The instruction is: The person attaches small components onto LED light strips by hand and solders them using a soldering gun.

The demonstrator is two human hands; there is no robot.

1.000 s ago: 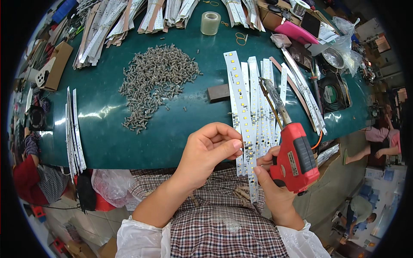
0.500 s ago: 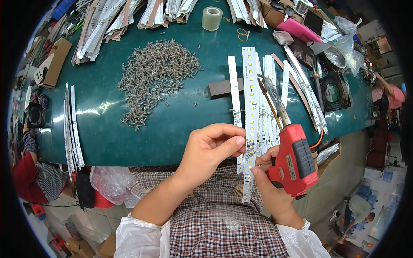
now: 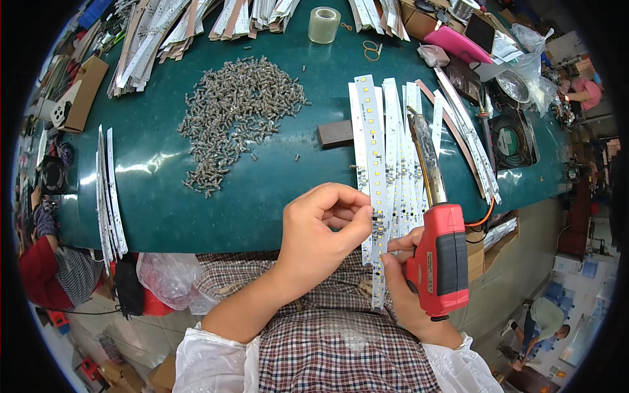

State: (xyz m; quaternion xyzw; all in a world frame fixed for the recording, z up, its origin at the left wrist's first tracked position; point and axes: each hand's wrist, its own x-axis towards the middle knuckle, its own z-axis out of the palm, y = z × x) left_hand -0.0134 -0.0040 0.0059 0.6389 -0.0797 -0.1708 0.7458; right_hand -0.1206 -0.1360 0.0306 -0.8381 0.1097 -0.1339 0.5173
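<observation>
A white LED strip board [image 3: 377, 154], dotted with yellow LEDs, stands tilted in front of me, its lower end over my checked apron. My left hand [image 3: 322, 229] is closed in a pinch at the strip's left edge; whatever lies between the fingertips is hidden. With my right hand [image 3: 411, 288] I grip a red and black soldering gun [image 3: 445, 262], its metal tip pointing away over the table. The thumb and a finger of that hand also pinch the strip's lower right edge. Several more LED strips [image 3: 409, 177] lie fanned out behind.
A heap of small metallic cylindrical parts [image 3: 239, 105] covers the table's [image 3: 275, 226] middle left. A dark block [image 3: 335, 133] sits by the strips. Further strip bundles [image 3: 147, 46], a tape roll [image 3: 324, 26] and a fan [image 3: 512, 141] surround the area. People work on both sides.
The upper end of the held strip has swung left. The soldering gun has turned more upright and shifted slightly left at its body, with its tip farther from the strip.
</observation>
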